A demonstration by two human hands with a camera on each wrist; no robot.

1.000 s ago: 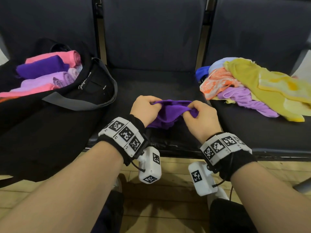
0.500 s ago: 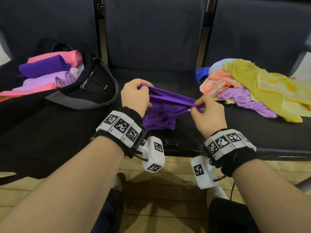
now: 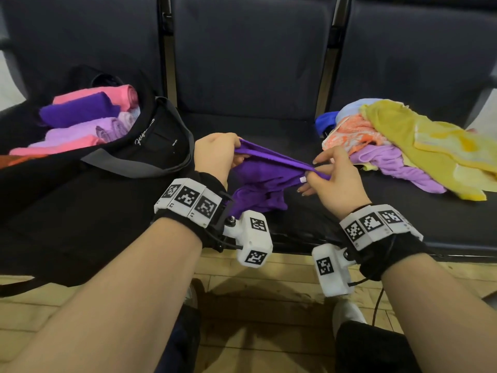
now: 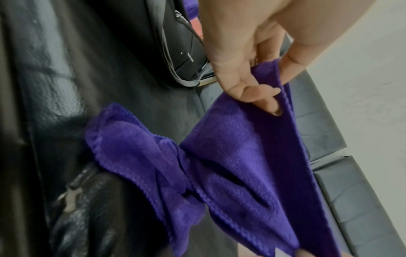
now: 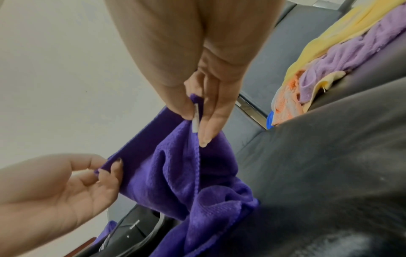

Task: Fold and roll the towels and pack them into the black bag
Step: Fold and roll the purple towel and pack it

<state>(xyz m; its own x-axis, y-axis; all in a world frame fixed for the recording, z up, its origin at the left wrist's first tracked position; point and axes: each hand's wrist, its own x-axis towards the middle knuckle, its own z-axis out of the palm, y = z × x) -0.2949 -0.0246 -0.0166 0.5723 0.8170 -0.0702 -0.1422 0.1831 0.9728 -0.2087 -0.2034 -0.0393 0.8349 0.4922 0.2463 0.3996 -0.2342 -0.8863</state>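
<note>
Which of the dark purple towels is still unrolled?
The dark purple towel pinched between left hand and right hand; the other sits rolled in the black bag.

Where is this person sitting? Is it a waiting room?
Probably a waiting room or lobby, though I can't be sure. There's a row of joined dark padded seats with metal bars between them, a wooden floor and a plain pale wall. It doesn't look like a home.

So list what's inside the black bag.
Inside the black bag: rolled towels, a pink roll, a dark purple roll, lilac rolls, another pink one. Anything beneath them is covered.
</note>
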